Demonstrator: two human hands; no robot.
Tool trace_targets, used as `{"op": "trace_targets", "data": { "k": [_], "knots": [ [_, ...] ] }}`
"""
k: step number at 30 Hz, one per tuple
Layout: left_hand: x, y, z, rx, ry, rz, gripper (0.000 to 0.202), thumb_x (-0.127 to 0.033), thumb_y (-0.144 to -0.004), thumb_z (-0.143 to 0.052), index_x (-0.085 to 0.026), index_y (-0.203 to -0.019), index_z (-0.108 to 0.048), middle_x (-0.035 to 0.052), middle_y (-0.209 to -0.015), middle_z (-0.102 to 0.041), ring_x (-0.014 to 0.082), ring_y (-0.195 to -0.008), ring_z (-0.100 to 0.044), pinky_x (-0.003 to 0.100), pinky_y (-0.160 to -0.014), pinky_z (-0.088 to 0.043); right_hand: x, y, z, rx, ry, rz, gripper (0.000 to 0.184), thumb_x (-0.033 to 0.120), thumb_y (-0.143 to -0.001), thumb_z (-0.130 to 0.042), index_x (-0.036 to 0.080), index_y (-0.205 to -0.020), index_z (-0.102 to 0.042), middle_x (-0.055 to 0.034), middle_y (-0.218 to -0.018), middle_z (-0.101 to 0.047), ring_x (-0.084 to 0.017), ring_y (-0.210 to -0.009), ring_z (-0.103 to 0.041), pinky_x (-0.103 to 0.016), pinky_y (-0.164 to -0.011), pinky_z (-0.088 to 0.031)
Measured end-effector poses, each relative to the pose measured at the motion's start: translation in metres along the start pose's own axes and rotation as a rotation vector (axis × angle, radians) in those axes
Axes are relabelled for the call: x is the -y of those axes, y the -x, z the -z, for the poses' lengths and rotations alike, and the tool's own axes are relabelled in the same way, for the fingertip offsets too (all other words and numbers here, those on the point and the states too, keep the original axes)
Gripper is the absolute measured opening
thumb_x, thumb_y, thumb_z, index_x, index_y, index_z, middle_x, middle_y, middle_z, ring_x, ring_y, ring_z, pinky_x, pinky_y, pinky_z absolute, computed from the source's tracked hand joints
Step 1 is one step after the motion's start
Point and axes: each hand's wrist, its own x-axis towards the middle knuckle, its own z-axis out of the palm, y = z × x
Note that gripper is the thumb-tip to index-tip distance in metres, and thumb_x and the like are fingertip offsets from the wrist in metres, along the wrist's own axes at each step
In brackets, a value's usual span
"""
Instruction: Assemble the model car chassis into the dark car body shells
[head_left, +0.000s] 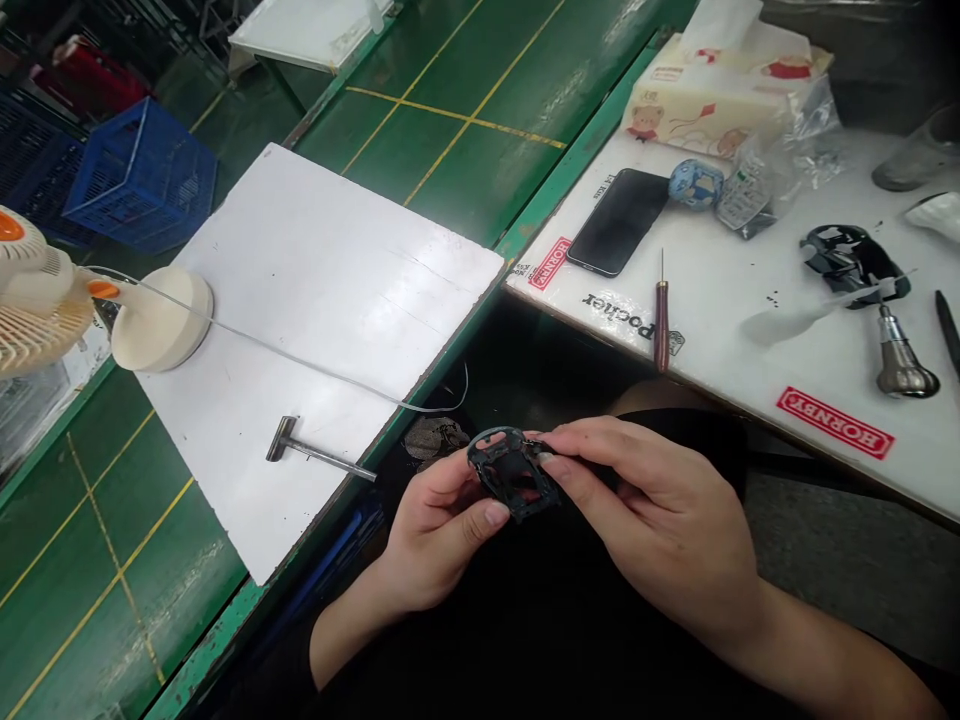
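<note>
A small dark frame-like part point(516, 472), with openings through it and a rounded end, is held above my lap. My left hand point(442, 520) grips its left side between thumb and fingers. At the upper right edge of the part, the thumb and index finger of my right hand point(660, 500) close together. Whether they pinch a smaller piece there is hard to make out. On the white table to the right lie an awl with a reddish-brown handle point(661, 330) and a black car-body-like shell point(855, 262).
A T-shaped metal hammer point(315, 450) lies on the left white board point(330, 260), beside a fan base point(165, 318) whose cord crosses the board. The right table bears a phone point(619, 222), a tissue pack point(712, 95), a plastic bag point(780, 165) and a metal-handled tool point(904, 360).
</note>
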Motion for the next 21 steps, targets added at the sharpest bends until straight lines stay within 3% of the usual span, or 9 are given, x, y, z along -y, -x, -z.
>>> {"op": "trace_targets", "data": {
  "k": [3, 10, 16, 21],
  "knots": [
    [-0.001, -0.001, -0.001, 0.024, -0.018, -0.012, 0.049, -0.036, -0.108, -0.089, -0.031, -0.156, -0.082, 0.0131, -0.153, -0.084, 0.0407, -0.145, -0.079, 0.059, -0.131, -0.060, 0.000, 0.002, 0.001, -0.004, 0.038, 0.015, 0.016, 0.018, -0.112, -0.077, 0.027, -0.119, -0.088, -0.0014, -0.111, -0.091, -0.018, -0.095, -0.088, -0.027, -0.089, -0.074],
    [-0.003, 0.001, -0.002, 0.031, -0.123, -0.058, 0.055, -0.032, -0.109, -0.088, -0.030, -0.163, -0.078, 0.0132, -0.144, -0.087, 0.0329, -0.123, -0.086, 0.047, -0.112, -0.070, 0.002, 0.011, 0.001, -0.053, 0.142, 0.110, 0.021, 0.013, -0.112, -0.075, 0.026, -0.124, -0.087, -0.0026, -0.115, -0.092, -0.019, -0.099, -0.088, -0.031, -0.096, -0.074],
    [-0.008, -0.002, -0.004, 0.042, -0.167, -0.093, 0.051, -0.034, -0.109, -0.088, -0.029, -0.159, -0.081, 0.0151, -0.166, -0.077, 0.0374, -0.137, -0.083, 0.048, -0.116, -0.069, -0.004, 0.014, 0.004, 0.056, 0.117, 0.174, 0.027, 0.014, -0.113, -0.072, 0.026, -0.133, -0.087, -0.0068, -0.125, -0.090, -0.023, -0.110, -0.088, -0.036, -0.102, -0.075],
    [-0.010, -0.002, -0.004, 0.034, -0.176, -0.085, 0.048, -0.027, -0.107, -0.090, -0.029, -0.154, -0.085, 0.0121, -0.146, -0.087, 0.0313, -0.127, -0.086, 0.041, -0.112, -0.069, -0.007, 0.020, 0.004, 0.100, 0.066, 0.068, 0.024, 0.022, -0.114, -0.075, 0.025, -0.134, -0.088, -0.0075, -0.123, -0.087, -0.021, -0.106, -0.087, -0.031, -0.096, -0.075]
  ]
}}
